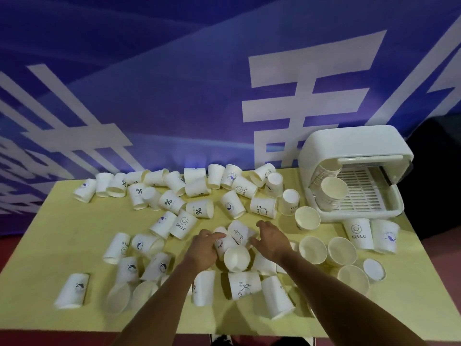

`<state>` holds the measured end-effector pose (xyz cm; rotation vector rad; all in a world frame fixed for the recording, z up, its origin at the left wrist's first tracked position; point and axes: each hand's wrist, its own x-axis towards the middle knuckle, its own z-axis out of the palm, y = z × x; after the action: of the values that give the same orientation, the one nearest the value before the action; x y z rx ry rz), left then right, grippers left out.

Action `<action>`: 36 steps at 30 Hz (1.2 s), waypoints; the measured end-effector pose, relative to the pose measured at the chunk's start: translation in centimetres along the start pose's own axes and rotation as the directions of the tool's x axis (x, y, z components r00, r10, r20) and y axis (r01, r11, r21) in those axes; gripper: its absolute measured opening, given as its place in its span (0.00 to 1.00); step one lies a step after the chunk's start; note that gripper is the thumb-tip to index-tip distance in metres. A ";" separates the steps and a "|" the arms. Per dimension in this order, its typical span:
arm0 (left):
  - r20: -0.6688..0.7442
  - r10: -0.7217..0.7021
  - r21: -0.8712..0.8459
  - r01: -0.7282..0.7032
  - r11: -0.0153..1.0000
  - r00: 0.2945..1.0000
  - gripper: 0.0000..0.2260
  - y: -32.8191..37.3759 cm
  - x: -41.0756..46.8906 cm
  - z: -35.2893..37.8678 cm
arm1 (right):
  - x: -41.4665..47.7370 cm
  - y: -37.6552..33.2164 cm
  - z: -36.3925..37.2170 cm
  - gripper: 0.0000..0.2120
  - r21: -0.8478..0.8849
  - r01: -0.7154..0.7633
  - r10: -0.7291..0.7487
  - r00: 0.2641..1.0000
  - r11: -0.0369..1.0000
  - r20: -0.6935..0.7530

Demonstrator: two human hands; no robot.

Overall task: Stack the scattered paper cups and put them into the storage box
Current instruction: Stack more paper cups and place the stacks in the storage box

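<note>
Several white paper cups lie scattered over the yellow table (74,221), most on their sides, some upright. My left hand (203,248) grips a lying cup (230,253) whose open mouth faces me. My right hand (270,239) reaches over a second cup (240,233) with a bear print, fingers spread and curved around its far side. The white storage box (354,171) stands open at the back right, with two stacks of cups (331,193) leaning inside on its slatted tray.
Upright open cups (313,249) cluster right of my right hand, below the box. More cups (244,284) lie near the front edge between my forearms. A blue banner wall rises behind the table. Red floor shows at the table's left and front.
</note>
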<state>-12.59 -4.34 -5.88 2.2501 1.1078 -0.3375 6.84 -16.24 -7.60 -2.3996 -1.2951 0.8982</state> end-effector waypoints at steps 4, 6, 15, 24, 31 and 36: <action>-0.008 0.044 0.105 -0.043 0.994 0.999 0.30 -1.1 0.0 0.4 | 0.7 -0.8 0.6 0.31 0.008 -0.033 0.033 0.999 0.999 0.034; -0.005 0.066 0.149 -0.065 0.987 0.998 0.33 -1.6 0.1 0.6 | 1.0 -1.0 0.9 0.32 -0.004 -0.043 0.044 0.998 0.999 0.048; 0.006 0.102 0.266 -0.100 0.959 0.995 0.35 -2.2 2.3 1.3 | 2.1 -1.5 2.4 0.34 0.034 -0.151 0.148 0.986 0.988 0.078; -0.027 0.153 0.355 -0.134 0.925 0.988 0.36 -1.7 3.9 1.5 | 2.0 -0.8 1.2 0.37 0.160 -0.134 0.137 0.991 0.978 -0.007; -0.098 0.173 0.378 -0.124 0.918 0.980 0.29 -0.9 4.7 0.6 | 1.8 0.7 -1.7 0.38 0.286 -0.100 0.143 0.981 0.953 -0.133; -0.080 0.186 0.398 -0.140 0.907 0.979 0.29 -0.6 4.9 1.1 | 1.3 1.4 -2.1 0.39 0.305 -0.115 0.168 0.974 0.945 -0.154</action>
<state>-10.02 -1.64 -9.22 2.7282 0.9637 -0.3893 9.61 -15.89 -7.20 -2.2951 -0.8646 0.8257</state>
